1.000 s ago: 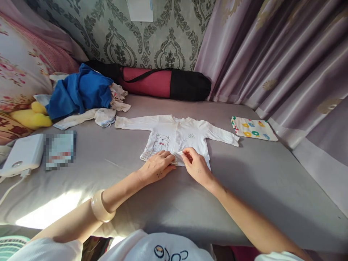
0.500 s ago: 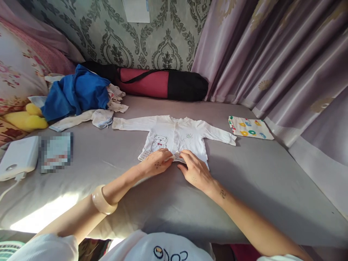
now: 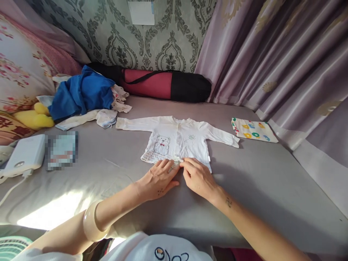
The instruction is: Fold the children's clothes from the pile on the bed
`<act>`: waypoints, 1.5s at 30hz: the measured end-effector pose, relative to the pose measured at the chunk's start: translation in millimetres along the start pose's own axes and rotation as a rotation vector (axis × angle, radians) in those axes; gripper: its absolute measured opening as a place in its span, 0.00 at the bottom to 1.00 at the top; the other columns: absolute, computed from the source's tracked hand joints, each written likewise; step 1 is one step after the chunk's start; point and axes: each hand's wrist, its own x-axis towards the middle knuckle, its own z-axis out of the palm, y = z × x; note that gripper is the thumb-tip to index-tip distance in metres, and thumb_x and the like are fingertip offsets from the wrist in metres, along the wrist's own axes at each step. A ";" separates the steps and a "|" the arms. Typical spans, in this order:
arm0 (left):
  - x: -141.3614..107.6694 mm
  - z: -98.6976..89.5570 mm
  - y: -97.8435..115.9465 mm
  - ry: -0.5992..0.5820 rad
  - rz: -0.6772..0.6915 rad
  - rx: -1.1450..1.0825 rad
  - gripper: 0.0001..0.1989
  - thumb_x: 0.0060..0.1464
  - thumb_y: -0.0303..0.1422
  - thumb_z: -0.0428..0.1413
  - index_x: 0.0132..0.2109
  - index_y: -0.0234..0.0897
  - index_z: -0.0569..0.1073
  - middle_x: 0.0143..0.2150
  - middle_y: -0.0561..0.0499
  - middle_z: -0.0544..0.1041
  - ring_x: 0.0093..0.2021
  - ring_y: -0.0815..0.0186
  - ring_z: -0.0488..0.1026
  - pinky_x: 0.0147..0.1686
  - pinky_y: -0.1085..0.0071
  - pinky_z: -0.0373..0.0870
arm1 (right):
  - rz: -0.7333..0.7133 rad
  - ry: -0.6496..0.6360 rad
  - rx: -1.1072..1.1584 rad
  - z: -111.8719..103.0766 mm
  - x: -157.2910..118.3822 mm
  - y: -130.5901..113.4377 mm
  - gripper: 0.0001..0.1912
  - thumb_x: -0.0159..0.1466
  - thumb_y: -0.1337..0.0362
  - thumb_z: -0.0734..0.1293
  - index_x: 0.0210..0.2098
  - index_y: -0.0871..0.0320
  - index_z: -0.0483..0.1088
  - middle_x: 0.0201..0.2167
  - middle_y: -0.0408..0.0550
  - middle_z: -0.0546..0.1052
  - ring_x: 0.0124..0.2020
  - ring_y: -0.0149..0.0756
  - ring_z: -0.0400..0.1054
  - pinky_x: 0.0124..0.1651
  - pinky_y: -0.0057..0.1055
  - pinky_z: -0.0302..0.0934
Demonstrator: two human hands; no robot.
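A small white baby shirt (image 3: 181, 139) lies spread flat on the grey sheet, its sleeves stretched out to both sides. A bear print shows on its left front. My left hand (image 3: 160, 179) rests at the middle of the bottom hem, fingers laid on the cloth and thumb apart. Just beside it, my right hand (image 3: 199, 177) is closed, with its fingertips pinching the hem near the button placket. Part of the lower edge is hidden under the fingers.
A blue cloth (image 3: 83, 92) tops a heap of baby clothes at back left. Behind lies a red and black bag (image 3: 163, 85). A folded printed cloth (image 3: 254, 129) sits right, a white power bank (image 3: 25, 154) with cable left. Curtains (image 3: 252, 47) border the right side.
My left hand has gone from pinching the hem to lying with its fingers stretched out on it. Both hands sit slightly nearer to me. The view has shifted a little.
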 end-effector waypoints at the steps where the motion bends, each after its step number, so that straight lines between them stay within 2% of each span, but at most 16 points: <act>1: -1.4 -2.0 1.2 0.006 0.021 -0.030 0.22 0.66 0.43 0.43 0.60 0.35 0.65 0.53 0.40 0.71 0.51 0.54 0.68 0.49 0.56 0.68 | -0.039 -0.018 0.020 -0.6 -1.1 -0.7 0.15 0.61 0.78 0.58 0.38 0.58 0.72 0.41 0.50 0.78 0.44 0.38 0.72 0.46 0.34 0.66; 3: -3.2 -7.5 -3.3 0.036 0.055 -0.145 0.18 0.67 0.39 0.42 0.56 0.37 0.69 0.51 0.43 0.73 0.50 0.59 0.70 0.50 0.60 0.68 | -0.091 -0.040 0.069 -3.6 -4.1 0.7 0.17 0.58 0.79 0.58 0.39 0.57 0.71 0.42 0.49 0.79 0.46 0.38 0.73 0.48 0.33 0.65; 5: -5.0 -13.3 -17.4 0.118 -0.033 -0.266 0.17 0.68 0.36 0.41 0.51 0.38 0.72 0.47 0.46 0.75 0.46 0.64 0.72 0.46 0.67 0.69 | -0.029 0.013 0.095 -9.9 -8.2 7.8 0.16 0.60 0.77 0.58 0.41 0.56 0.71 0.41 0.48 0.79 0.43 0.35 0.74 0.46 0.30 0.65; 9: -13.0 -17.3 -62.3 0.272 -0.534 -0.215 0.16 0.65 0.36 0.42 0.41 0.36 0.73 0.35 0.48 0.75 0.34 0.66 0.71 0.35 0.71 0.67 | 0.376 0.158 -0.058 -26.8 -19.1 37.6 0.09 0.66 0.65 0.59 0.39 0.56 0.71 0.33 0.47 0.79 0.33 0.36 0.73 0.35 0.29 0.60; 12: -19.2 -13.7 -87.4 0.191 -0.734 -0.112 0.15 0.60 0.40 0.45 0.33 0.37 0.71 0.31 0.48 0.73 0.33 0.64 0.70 0.35 0.70 0.65 | 0.639 0.003 -0.214 -34.5 -28.5 58.7 0.14 0.67 0.55 0.60 0.32 0.56 0.69 0.30 0.48 0.77 0.31 0.38 0.72 0.30 0.30 0.53; 15: -19.5 -10.7 -92.6 0.107 -0.745 -0.139 0.17 0.58 0.43 0.47 0.27 0.38 0.67 0.27 0.48 0.71 0.36 0.62 0.70 0.36 0.70 0.63 | 0.761 -0.180 -0.247 -35.8 -33.7 64.9 0.16 0.67 0.51 0.60 0.30 0.55 0.68 0.28 0.48 0.77 0.30 0.39 0.72 0.28 0.30 0.47; 18: -15.2 -10.7 -86.6 0.077 -0.712 -0.211 0.20 0.57 0.45 0.46 0.23 0.39 0.64 0.23 0.49 0.70 0.37 0.61 0.69 0.37 0.70 0.63 | 0.797 -0.251 -0.202 -35.4 -31.6 59.3 0.18 0.67 0.49 0.59 0.28 0.54 0.67 0.26 0.47 0.77 0.29 0.38 0.71 0.27 0.29 0.46; 23: -10.7 -10.3 -83.5 0.083 -0.715 -0.241 0.17 0.52 0.46 0.50 0.24 0.38 0.68 0.25 0.49 0.71 0.37 0.61 0.69 0.35 0.70 0.63 | 0.790 -0.311 -0.085 -39.2 -23.1 51.0 0.18 0.66 0.52 0.60 0.25 0.54 0.65 0.24 0.45 0.75 0.26 0.34 0.67 0.28 0.27 0.46; 29: -17.0 -15.2 -88.9 -0.008 -0.869 -0.282 0.17 0.53 0.47 0.48 0.28 0.38 0.67 0.25 0.52 0.70 0.33 0.63 0.70 0.32 0.72 0.62 | 0.813 -0.353 -0.088 -51.0 -21.3 56.8 0.15 0.65 0.56 0.60 0.24 0.55 0.64 0.24 0.43 0.74 0.25 0.32 0.65 0.27 0.27 0.46; 32: -25.7 -18.1 -91.6 -0.019 -0.842 -0.220 0.12 0.55 0.42 0.48 0.32 0.38 0.68 0.30 0.51 0.73 0.36 0.62 0.71 0.34 0.71 0.64 | 0.772 -0.393 -0.185 -57.5 -19.1 55.8 0.15 0.66 0.56 0.61 0.25 0.55 0.65 0.24 0.45 0.75 0.26 0.34 0.68 0.27 0.28 0.47; 35: -28.8 -17.8 -92.6 0.089 -0.732 -0.072 0.10 0.56 0.38 0.49 0.38 0.37 0.69 0.37 0.46 0.74 0.38 0.59 0.72 0.37 0.67 0.68 | 0.703 -0.320 -0.320 -57.4 -8.0 47.0 0.12 0.67 0.57 0.61 0.31 0.56 0.69 0.32 0.50 0.78 0.33 0.40 0.72 0.31 0.30 0.53; 37: -20.3 -14.4 -89.4 0.200 -0.595 0.020 0.11 0.59 0.37 0.47 0.42 0.36 0.69 0.39 0.43 0.74 0.40 0.58 0.72 0.41 0.63 0.69 | 0.576 -0.212 -0.342 -49.0 6.3 38.8 0.12 0.69 0.59 0.59 0.38 0.58 0.71 0.39 0.54 0.78 0.41 0.42 0.73 0.38 0.32 0.59; 39: -2.4 -6.1 -82.6 0.293 -0.430 0.057 0.15 0.63 0.37 0.43 0.47 0.34 0.69 0.44 0.39 0.74 0.46 0.56 0.73 0.48 0.60 0.69 | 0.365 -0.127 -0.288 -32.4 24.3 31.6 0.16 0.71 0.61 0.55 0.48 0.60 0.70 0.49 0.58 0.76 0.51 0.44 0.70 0.49 0.36 0.61; 40: 8.6 0.4 -78.3 0.319 -0.356 0.055 0.17 0.65 0.37 0.41 0.50 0.32 0.69 0.49 0.37 0.73 0.52 0.56 0.71 0.51 0.60 0.67 | 0.247 -0.107 -0.252 -21.6 33.4 28.9 0.19 0.71 0.61 0.54 0.55 0.62 0.67 0.56 0.60 0.72 0.58 0.45 0.64 0.56 0.38 0.58; 42: 29.7 17.2 -70.6 0.320 -0.282 0.090 0.22 0.66 0.37 0.40 0.58 0.29 0.66 0.62 0.33 0.66 0.65 0.52 0.60 0.61 0.56 0.59 | 0.126 -0.088 -0.218 1.8 48.8 25.7 0.26 0.71 0.61 0.51 0.65 0.65 0.57 0.68 0.60 0.57 0.69 0.47 0.48 0.67 0.45 0.45; 45: 47.6 43.0 -65.8 0.212 -0.314 0.126 0.28 0.66 0.40 0.39 0.65 0.26 0.61 0.68 0.33 0.59 0.70 0.49 0.51 0.66 0.52 0.51 | 0.133 -0.189 -0.162 30.1 59.7 25.8 0.31 0.71 0.59 0.49 0.69 0.69 0.48 0.72 0.58 0.45 0.72 0.45 0.37 0.71 0.46 0.34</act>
